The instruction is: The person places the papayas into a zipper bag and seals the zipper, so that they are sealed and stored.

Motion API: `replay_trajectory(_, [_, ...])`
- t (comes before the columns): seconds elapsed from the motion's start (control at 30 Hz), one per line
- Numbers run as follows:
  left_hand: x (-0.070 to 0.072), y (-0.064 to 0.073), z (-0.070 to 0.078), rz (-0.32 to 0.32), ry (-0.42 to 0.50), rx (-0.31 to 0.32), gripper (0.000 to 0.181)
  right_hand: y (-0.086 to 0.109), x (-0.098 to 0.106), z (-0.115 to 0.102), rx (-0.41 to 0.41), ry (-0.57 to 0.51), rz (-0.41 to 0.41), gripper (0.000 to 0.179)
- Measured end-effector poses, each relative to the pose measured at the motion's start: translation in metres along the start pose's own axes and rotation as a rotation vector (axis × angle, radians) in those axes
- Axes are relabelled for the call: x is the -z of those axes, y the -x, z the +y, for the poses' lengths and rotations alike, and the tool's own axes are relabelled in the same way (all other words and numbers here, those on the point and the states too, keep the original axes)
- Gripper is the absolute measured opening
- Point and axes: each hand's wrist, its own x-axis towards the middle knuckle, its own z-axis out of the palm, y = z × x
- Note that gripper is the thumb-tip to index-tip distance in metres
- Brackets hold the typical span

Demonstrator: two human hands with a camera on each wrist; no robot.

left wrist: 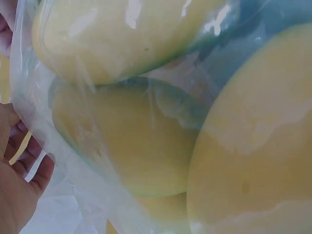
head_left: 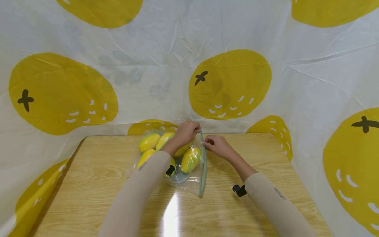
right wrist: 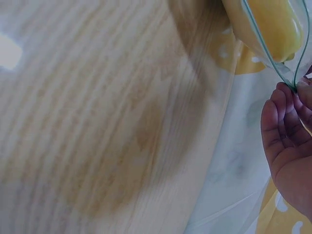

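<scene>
A clear zip bag [head_left: 193, 184] lies on the table with several yellow-green mangoes [head_left: 190, 160] inside. Its green zip strip [head_left: 203, 168] runs along the right side, and the two lips stand apart in the right wrist view. At the strip's far end, my left hand [head_left: 187, 131] pinches the bag's edge; in the left wrist view those fingers are partly hidden by plastic. My right hand [head_left: 218, 145] pinches the zip strip between thumb and fingertips, a little nearer to me. Below the mangoes, a pale bluish round shape [head_left: 179, 176] shows through the plastic.
The wooden table [head_left: 97, 184] ends at a white cloth [head_left: 154, 85] printed with large yellow fruit, hanging behind and on both sides. A small black camera [head_left: 239, 190] sits at my right wrist, and another [head_left: 170, 170] at my left. Light glares off the table's front.
</scene>
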Motion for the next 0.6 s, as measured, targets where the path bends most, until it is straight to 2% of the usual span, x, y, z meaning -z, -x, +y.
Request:
replay_trajectory(0.37, [0.000, -0.002, 0.000, 0.027, -0.009, 0.016, 0.014, 0.027, -0.005, 0.002, 0.001, -0.063, -0.026, 0.017])
replay_trajectory(0.6, [-0.001, -0.003, 0.002, 0.012, -0.026, 0.017, 0.014, 0.046, -0.011, 0.006, -0.003, -0.095, -0.074, 0.016])
